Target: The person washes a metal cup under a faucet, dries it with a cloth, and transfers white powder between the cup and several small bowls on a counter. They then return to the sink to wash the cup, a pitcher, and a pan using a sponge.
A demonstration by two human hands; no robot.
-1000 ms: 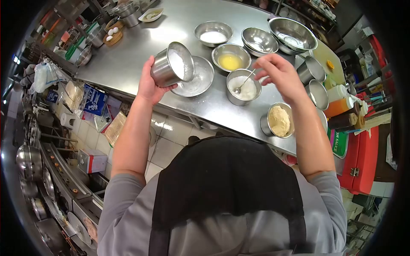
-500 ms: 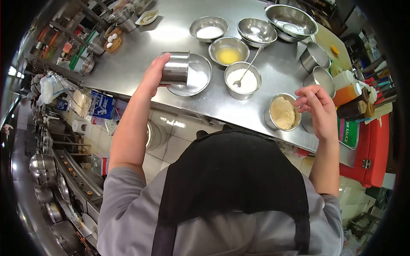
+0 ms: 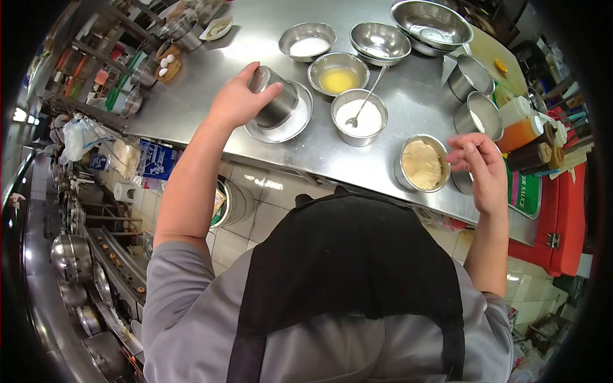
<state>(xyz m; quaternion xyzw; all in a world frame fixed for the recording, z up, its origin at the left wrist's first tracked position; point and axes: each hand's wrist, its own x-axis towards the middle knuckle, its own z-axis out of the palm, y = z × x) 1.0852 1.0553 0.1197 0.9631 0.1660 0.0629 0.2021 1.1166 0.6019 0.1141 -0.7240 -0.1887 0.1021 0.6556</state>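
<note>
My left hand [image 3: 237, 99] grips a steel container [image 3: 276, 101] tipped mouth-down over a shallow steel bowl [image 3: 295, 122] with white powder in it. To its right stands a steel bowl of white powder [image 3: 359, 117] with a spoon [image 3: 366, 101] resting in it. Behind that sits a bowl of beaten egg [image 3: 338, 75]. My right hand [image 3: 480, 165] hovers with fingers apart, holding nothing, beside a steel pot of pale crumbs [image 3: 420, 164] near the counter's front edge.
On the steel counter [image 3: 211, 70] stand several more steel bowls at the back [image 3: 309, 41] [image 3: 380, 39] [image 3: 432, 24], two steel pots [image 3: 471, 73] [image 3: 479, 113] and sauce bottles [image 3: 520, 135] at right. A red box [image 3: 562, 217] sits beyond. Eggs [image 3: 167, 61] lie far left.
My left hand has tipped the container further over, mouth down into the shallow bowl. My right hand left the spoon and drew back to the right, beside the crumb pot.
</note>
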